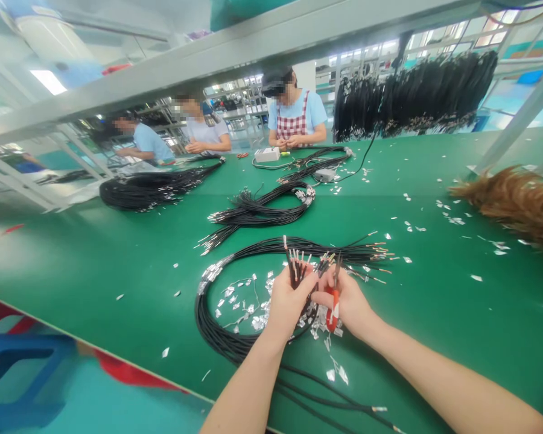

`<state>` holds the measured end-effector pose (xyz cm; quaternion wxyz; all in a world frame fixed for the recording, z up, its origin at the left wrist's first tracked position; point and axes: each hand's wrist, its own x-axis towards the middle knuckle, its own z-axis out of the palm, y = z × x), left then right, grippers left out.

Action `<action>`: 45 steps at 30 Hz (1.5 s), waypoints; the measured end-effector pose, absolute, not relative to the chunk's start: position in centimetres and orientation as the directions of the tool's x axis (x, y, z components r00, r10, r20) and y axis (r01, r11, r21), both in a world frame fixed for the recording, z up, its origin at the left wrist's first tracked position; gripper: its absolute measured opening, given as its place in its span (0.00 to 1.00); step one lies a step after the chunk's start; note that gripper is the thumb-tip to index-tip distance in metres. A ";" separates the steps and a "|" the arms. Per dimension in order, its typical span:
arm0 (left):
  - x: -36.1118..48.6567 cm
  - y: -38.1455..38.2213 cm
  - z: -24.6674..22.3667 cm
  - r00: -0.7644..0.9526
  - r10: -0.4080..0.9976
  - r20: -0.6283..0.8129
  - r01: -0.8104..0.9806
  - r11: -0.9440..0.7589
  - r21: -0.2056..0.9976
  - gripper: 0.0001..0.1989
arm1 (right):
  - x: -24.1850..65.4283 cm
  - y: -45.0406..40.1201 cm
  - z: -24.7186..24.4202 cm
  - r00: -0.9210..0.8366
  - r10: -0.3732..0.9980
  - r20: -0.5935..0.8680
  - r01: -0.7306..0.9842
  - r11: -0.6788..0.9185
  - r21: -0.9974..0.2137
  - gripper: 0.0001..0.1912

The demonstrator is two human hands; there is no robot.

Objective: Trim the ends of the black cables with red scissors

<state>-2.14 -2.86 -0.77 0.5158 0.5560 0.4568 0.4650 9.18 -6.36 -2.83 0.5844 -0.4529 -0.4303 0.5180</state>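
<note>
My left hand (pixel 287 295) is closed round a bunch of black cables (pixel 295 268) whose stripped, pale ends point upward. Beside it, my right hand (pixel 348 301) holds a pair of scissors (pixel 332 308) with red-orange handles, dark blades pointing up. The right fingertips are close to the cable ends; whether they also pinch a cable I cannot tell. The held cables belong to a large loop of black cable (pixel 203 319) on the green table, wrapped with silvery foil at its left. Foil scraps (pixel 257 319) lie inside the loop and under my hands.
More coiled black cables (pixel 271 208) lie beyond, and another bundle (pixel 149 190) rests at far left. Brown fibres (pixel 516 202) are at right. Dark cables hang from a rack (pixel 434 96). Co-workers sit across the table (pixel 140 271). A metal beam (pixel 185 72) crosses overhead; blue stool (pixel 22 374) at lower left.
</note>
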 end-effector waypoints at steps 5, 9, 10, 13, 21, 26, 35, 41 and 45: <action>-2.2 -2.6 -1.3 0.216 0.976 0.039 0.021 -0.044 0.999 0.09 | 9.2 -6.2 -3.1 0.084 0.995 0.049 -0.186 0.063 -0.980 0.21; -2.4 -2.5 -1.6 0.233 0.972 0.033 0.046 -0.045 0.998 0.09 | 9.4 -6.0 -3.0 0.115 0.992 0.041 -0.215 0.066 -0.975 0.22; -2.4 -2.5 -1.6 0.250 0.968 0.026 0.062 -0.042 0.997 0.09 | 9.4 -6.0 -3.0 0.125 0.991 0.042 -0.217 0.069 -0.974 0.21; -2.2 -2.5 -1.4 0.326 0.945 -0.006 0.084 -0.022 0.996 0.10 | 9.4 -5.9 -3.3 0.151 0.987 0.049 -0.203 0.079 -0.976 0.21; -2.2 -1.9 -1.8 0.414 0.902 -0.122 -0.117 0.186 0.976 0.10 | 10.7 -5.5 -2.5 0.108 0.994 0.017 -0.082 0.026 -0.996 0.17; -2.5 -1.4 -1.6 0.416 0.901 -0.125 -0.174 0.214 0.961 0.10 | 12.6 -6.6 -1.0 -0.190 0.982 0.001 0.204 0.041 -0.978 0.10; -2.4 -2.3 -0.7 0.416 0.903 -0.110 -0.191 0.205 0.960 0.09 | 12.7 -7.3 -1.6 -0.345 0.918 -0.196 0.189 -0.137 -0.972 0.17; -2.1 -2.7 -0.9 0.383 0.920 -0.080 -0.177 0.158 0.971 0.07 | 12.9 -7.8 -0.7 -0.378 0.915 -0.142 -0.008 -0.157 -0.988 0.16; -1.8 -3.2 -0.4 0.318 0.947 -0.053 -0.166 0.110 0.980 0.08 | 12.7 -8.1 -0.6 -0.393 0.911 -0.126 -0.079 -0.170 -0.982 0.18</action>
